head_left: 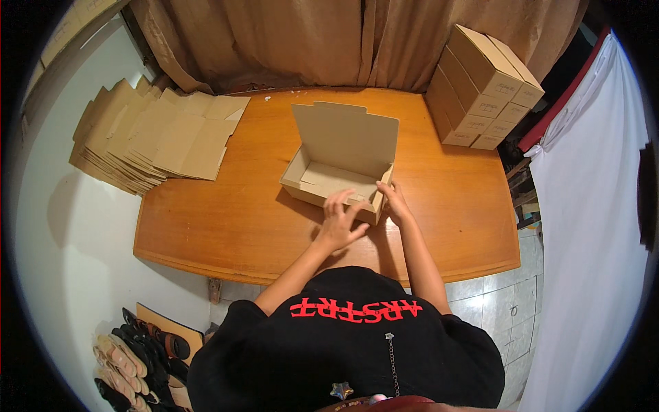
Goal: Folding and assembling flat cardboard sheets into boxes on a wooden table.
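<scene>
A brown cardboard box (309,194) sits on the wooden table in front of me. Its lid (347,137) stands raised at the far side, and the bare inside of the box shows. At the near right corner, my right hand (394,204) pinches the side wall, with the thumb at its top edge. My left hand (338,223) reaches over the near wall with fingers spread, close to the same corner. Whether its fingertips touch the cardboard is hard to make out.
Flat, unfolded cardboard blanks (158,134) lie in an overlapping pile at the table's far left. Several closed boxes (480,89) are stacked at the far right. A brown curtain (288,41) hangs behind the wooden table (226,233). Shoes (137,357) stand at lower left.
</scene>
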Tool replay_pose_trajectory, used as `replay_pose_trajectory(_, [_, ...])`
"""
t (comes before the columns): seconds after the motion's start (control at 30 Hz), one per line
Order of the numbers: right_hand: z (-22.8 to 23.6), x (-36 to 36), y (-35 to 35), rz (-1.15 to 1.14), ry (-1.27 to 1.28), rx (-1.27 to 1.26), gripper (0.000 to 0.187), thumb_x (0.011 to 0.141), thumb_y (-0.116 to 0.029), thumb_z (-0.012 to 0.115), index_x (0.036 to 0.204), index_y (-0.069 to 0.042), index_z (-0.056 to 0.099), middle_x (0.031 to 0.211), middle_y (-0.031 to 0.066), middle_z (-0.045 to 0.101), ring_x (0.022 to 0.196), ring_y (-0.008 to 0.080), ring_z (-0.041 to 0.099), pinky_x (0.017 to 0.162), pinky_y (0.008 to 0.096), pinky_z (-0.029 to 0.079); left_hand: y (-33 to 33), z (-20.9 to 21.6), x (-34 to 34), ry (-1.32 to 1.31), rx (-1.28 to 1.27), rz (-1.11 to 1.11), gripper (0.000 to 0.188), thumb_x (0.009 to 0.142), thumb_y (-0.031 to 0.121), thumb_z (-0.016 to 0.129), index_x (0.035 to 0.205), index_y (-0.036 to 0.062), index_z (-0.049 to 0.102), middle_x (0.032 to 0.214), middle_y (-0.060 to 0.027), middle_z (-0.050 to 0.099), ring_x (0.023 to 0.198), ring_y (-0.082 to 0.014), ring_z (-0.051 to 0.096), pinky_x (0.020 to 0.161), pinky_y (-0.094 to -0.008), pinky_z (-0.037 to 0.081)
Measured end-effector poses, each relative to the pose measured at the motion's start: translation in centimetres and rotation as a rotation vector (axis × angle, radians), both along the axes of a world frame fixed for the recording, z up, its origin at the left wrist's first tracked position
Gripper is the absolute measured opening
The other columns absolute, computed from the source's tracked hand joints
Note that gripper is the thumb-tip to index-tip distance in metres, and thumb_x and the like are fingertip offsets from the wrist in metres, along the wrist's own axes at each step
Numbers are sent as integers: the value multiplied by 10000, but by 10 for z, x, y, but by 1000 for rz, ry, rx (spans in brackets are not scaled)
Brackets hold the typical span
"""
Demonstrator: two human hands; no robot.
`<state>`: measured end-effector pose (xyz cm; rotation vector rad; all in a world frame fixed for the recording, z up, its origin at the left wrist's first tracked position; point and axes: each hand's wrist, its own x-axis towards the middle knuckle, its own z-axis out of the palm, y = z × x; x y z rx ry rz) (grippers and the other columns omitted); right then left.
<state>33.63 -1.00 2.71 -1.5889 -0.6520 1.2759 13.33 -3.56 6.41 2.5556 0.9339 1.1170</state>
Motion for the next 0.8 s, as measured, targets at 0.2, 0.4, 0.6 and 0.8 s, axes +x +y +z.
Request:
replay_pose_trajectory(0.2, [-22, 22, -3, -57, 108, 19, 797, 765, -369, 655, 1353, -29, 239, 1190, 206, 472, 1017, 253, 521, 776, 344, 453, 35, -21, -54, -176, -224, 574, 555, 779, 276, 618, 1251, 69, 410, 1347, -192, 253, 1248, -379, 217, 1018, -499, 200])
replay_pose_trajectory(0.4, [-22, 18, 0, -96, -138, 69, 539, 816, -278, 602, 1217, 25, 410, 1090, 160, 552, 940, 232, 557, 790, 309, 448, 52, -27, -90, 74, -285, 396, 429, 824, 234, 592, 1203, 65, 484, 1331, -119, 357, 1227, -336, 317, 987, -488, 287])
replay_pose_trajectory(0.6, [-20, 25, 20, -190, -874, 270, 607, 785, -206, 638, 1275, 19, 358, 1216, 229, 454, 1078, 299, 489, 905, 359, 403, 55, -27, -85, -37, -289, 363, 250, 800, 167, 620, 1003, 25, 584, 1211, -114, 500, 1098, -304, 474, 925, -404, 375])
replay_pose_trajectory(0.8, [20, 33, 53, -326, -415, 293, 707, 801, -282, 615, 1329, 35, 268, 1284, 256, 393, 1203, 335, 386, 1002, 386, 299, 55, -27, -78, -173, -298, 339, 149, 807, 135, 607, 896, 15, 618, 1101, -117, 577, 1029, -303, 523, 873, -385, 414])
